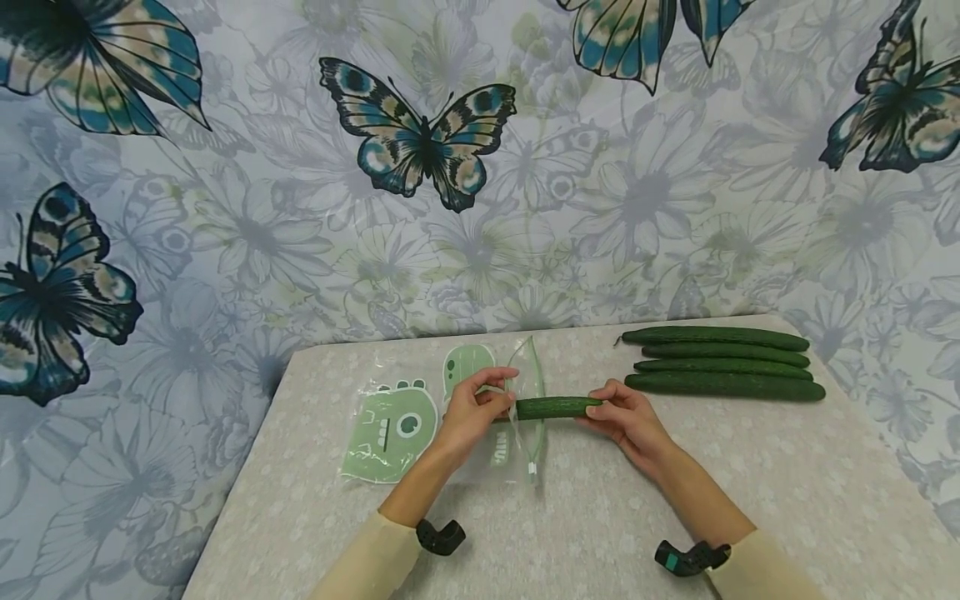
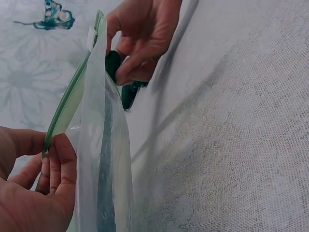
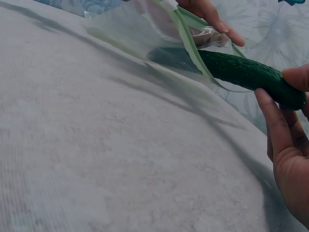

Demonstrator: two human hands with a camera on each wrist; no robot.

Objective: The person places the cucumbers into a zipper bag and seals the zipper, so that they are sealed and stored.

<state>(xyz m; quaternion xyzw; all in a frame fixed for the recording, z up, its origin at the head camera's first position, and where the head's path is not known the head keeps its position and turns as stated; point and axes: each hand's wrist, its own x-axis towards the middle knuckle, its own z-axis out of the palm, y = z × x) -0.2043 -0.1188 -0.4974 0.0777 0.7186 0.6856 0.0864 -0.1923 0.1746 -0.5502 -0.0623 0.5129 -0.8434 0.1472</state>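
A clear zip bag [image 1: 431,372] with a green cartoon print lies on the cloth, its mouth facing right and gaping around a cucumber [image 1: 555,407]. My left hand [image 1: 472,412] pinches the bag's green zip edge [image 2: 67,99], as the left wrist view shows. At the cucumber's right end, my right hand [image 1: 630,421] grips it between thumb and fingers. The cucumber's far part [image 3: 174,58] shows through the plastic, inside the bag. A white slider [image 1: 532,468] sits at the near end of the zip.
Several long cucumbers [image 1: 720,385] lie side by side at the table's back right. A pale patterned cloth covers the table [image 1: 585,533]. Behind it hangs a butterfly-print backdrop [image 1: 480,267], close along the back edge.
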